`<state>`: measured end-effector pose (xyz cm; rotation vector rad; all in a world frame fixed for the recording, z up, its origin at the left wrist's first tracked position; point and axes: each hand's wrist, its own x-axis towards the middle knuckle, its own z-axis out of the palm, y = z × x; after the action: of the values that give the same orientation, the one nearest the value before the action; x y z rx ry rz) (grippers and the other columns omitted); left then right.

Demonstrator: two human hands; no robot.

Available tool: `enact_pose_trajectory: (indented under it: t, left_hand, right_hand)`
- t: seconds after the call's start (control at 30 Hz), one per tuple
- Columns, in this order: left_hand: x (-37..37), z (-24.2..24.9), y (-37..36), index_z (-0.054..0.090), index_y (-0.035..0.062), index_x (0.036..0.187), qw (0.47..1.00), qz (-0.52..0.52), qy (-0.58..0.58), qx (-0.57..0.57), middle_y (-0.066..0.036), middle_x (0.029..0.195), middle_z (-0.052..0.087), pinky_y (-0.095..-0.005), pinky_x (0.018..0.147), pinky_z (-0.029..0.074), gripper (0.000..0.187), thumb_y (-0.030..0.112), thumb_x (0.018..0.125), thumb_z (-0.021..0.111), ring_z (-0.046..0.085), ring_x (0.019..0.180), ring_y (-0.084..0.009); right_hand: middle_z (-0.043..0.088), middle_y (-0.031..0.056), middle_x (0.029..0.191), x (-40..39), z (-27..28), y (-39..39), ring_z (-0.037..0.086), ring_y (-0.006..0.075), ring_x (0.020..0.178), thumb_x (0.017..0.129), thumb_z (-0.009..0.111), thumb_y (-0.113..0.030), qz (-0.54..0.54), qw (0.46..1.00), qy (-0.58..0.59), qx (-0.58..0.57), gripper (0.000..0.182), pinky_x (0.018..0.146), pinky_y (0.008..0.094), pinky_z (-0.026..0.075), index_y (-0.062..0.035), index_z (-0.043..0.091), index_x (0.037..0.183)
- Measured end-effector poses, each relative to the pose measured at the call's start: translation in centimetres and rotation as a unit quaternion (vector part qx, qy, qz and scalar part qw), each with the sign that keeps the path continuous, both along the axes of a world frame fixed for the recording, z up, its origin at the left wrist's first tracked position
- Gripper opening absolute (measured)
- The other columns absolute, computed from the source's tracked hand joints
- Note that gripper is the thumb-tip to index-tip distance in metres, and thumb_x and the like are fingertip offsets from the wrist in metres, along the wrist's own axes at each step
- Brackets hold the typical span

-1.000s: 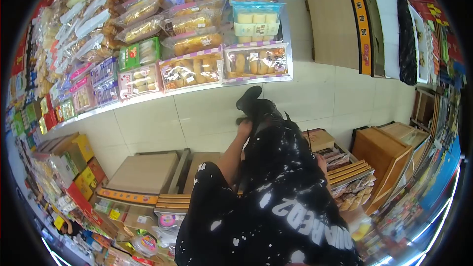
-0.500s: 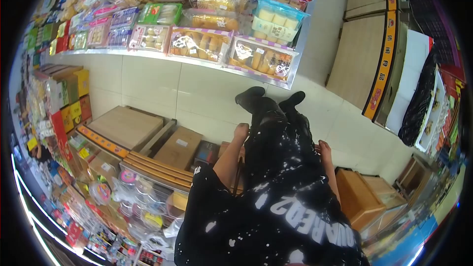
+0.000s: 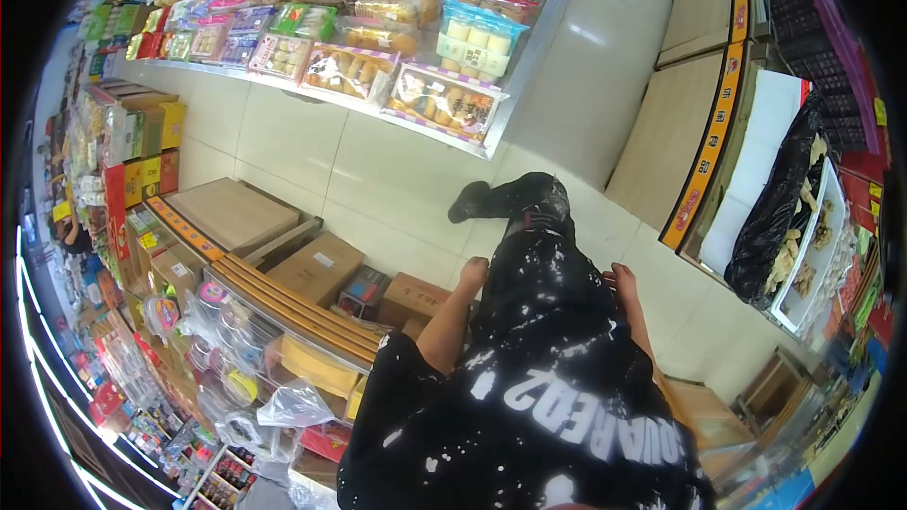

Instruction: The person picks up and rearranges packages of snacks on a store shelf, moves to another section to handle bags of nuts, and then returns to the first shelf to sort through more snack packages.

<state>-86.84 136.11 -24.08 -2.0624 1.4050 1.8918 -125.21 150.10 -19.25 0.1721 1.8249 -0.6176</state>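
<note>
My left hand (image 3: 474, 273) hangs beside my left thigh, its fingers curled in and mostly hidden; nothing shows in it. On the other side my right hand (image 3: 621, 281) hangs near my right thigh, its fingers loosely bent and slightly apart, with nothing visible in them. Neither hand touches any goods. Ahead of me a display table (image 3: 331, 99) holds packaged pastries. A pastry box with a clear lid (image 3: 444, 101) lies at its near corner, and blue-topped packs of white cakes (image 3: 479, 41) stand behind it.
To my left runs a low wooden shelf (image 3: 231, 215), with a cardboard carton (image 3: 315, 267) beside it. A wooden counter with an orange strip (image 3: 704, 146) is on the right, near a white tray (image 3: 803, 255) and black plastic (image 3: 777, 198). Pale tiles (image 3: 387, 184) cover the floor.
My view has moved forward and turned. The display table has shifted left in view, and the right counter is nearer. One foot shows now instead of two. Both hands still hang at my sides.
</note>
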Motion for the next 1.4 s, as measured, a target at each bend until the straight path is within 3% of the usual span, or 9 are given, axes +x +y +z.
enact_pose_trajectory:
  t: [0.1, 0.2, 0.4, 0.5, 0.73, 0.87, 0.93, 1.13, 1.4]
  left_hand:
    - [-2.2, -0.4, 0.8, 0.067, 0.0001, 0.112, 0.992, 0.087, 0.022, 0.091, -0.021, 0.106, 0.068, -0.0384, 0.088, 0.049, 0.04, 0.028, 0.088, 0.049, 0.065, 0.099, -0.0308]
    - [-4.2, 0.9, -0.8, 0.067, -0.0025, 0.109, 0.996, -0.018, -0.074, 0.046, -0.022, 0.108, 0.068, -0.0383, 0.09, 0.049, 0.044, 0.032, 0.089, 0.05, 0.064, 0.103, -0.0325]
    - [-6.7, -1.8, -1.1, 0.068, -0.0002, 0.111, 0.992, 0.102, -0.046, 0.063, -0.023, 0.11, 0.067, -0.0404, 0.093, 0.048, 0.05, 0.04, 0.086, 0.053, 0.063, 0.107, -0.0355]
    - [-7.8, -9.3, 1.9, 0.068, 0.0023, 0.11, 0.978, 0.192, -0.005, 0.076, -0.025, 0.108, 0.067, -0.042, 0.093, 0.047, 0.05, 0.043, 0.085, 0.056, 0.062, 0.109, -0.0376]
    - [-12.6, -1.8, -8.2, 0.067, 0.0025, 0.109, 0.992, 0.118, -0.027, 0.038, -0.026, 0.105, 0.067, -0.0433, 0.092, 0.047, 0.051, 0.046, 0.084, 0.058, 0.062, 0.108, -0.0389]
    - [-11.2, -3.9, -8.4, 0.066, 0.0026, 0.11, 0.996, 0.027, -0.056, 0.072, -0.025, 0.106, 0.067, -0.0432, 0.09, 0.048, 0.051, 0.046, 0.083, 0.059, 0.062, 0.108, -0.0387]
    - [-10.4, -6.8, -7.8, 0.065, 0.0016, 0.112, 0.984, 0.098, -0.07, 0.131, -0.023, 0.103, 0.069, -0.0426, 0.09, 0.048, 0.049, 0.042, 0.086, 0.058, 0.063, 0.106, -0.0382]
    - [-16.5, 6.5, -16.1, 0.063, -0.0005, 0.115, 0.996, 0.011, -0.083, 0.042, -0.024, 0.113, 0.065, -0.0408, 0.093, 0.048, 0.042, 0.033, 0.092, 0.051, 0.062, 0.108, -0.0357]
    - [-25.3, 13.4, -26.7, 0.062, -0.0003, 0.118, 0.987, -0.099, -0.096, -0.081, -0.024, 0.117, 0.064, -0.0413, 0.093, 0.048, 0.042, 0.031, 0.094, 0.049, 0.062, 0.109, -0.0354]
  right_hand:
    - [0.067, 0.0152, 0.105, -2.4, -0.3, -3.1, 0.065, 0.0243, 0.088, 0.092, 0.054, -0.035, 0.017, 1.0, -0.006, -0.009, 0.048, 0.071, 0.0374, 0.052, -0.005, 0.049, 0.13]
    - [0.067, 0.0154, 0.106, -3.0, 0.3, -7.4, 0.065, 0.0251, 0.091, 0.093, 0.054, -0.037, 0.044, 0.999, -0.007, -0.021, 0.049, 0.074, 0.0379, 0.052, -0.0057, 0.051, 0.129]
    - [0.065, 0.0157, 0.113, -5.5, 1.2, -15.5, 0.063, 0.0273, 0.094, 0.094, 0.055, -0.041, 0.148, 0.988, -0.043, -0.02, 0.049, 0.079, 0.0425, 0.05, -0.0071, 0.05, 0.129]
    - [0.064, 0.0161, 0.113, -7.2, 2.0, -19.7, 0.064, 0.0266, 0.093, 0.095, 0.055, -0.037, 0.151, 0.987, -0.051, 0.019, 0.047, 0.076, 0.0398, 0.052, -0.0066, 0.049, 0.13]
    - [0.066, 0.0139, 0.1, -13.7, 1.4, -23.7, 0.064, 0.0205, 0.082, 0.096, 0.051, -0.033, 0.155, 0.987, -0.015, -0.038, 0.044, 0.069, 0.0344, 0.051, -0.0026, 0.05, 0.128]
    - [0.067, 0.0139, 0.099, -16.5, 1.4, -25.5, 0.065, 0.0218, 0.081, 0.096, 0.05, -0.033, 0.07, 0.996, 0.001, -0.046, 0.043, 0.071, 0.0357, 0.052, -0.0018, 0.052, 0.126]
    - [0.068, 0.0138, 0.1, -17.5, 0.8, -26.4, 0.065, 0.0239, 0.083, 0.096, 0.048, -0.034, 0.019, 0.999, 0.001, -0.031, 0.043, 0.076, 0.038, 0.051, -0.0023, 0.052, 0.125]
    - [0.067, 0.017, 0.108, -24.4, -7.0, -29.6, 0.064, 0.0298, 0.093, 0.095, 0.045, -0.035, -0.097, 0.981, -0.162, -0.042, 0.049, 0.08, 0.0404, 0.05, -0.0014, 0.049, 0.131]
    - [0.068, 0.0157, 0.103, -30.3, -5.7, -41.6, 0.066, 0.0283, 0.081, 0.097, 0.043, -0.031, -0.157, 0.977, -0.121, -0.084, 0.036, 0.07, 0.0422, 0.051, -0.0057, 0.051, 0.122]
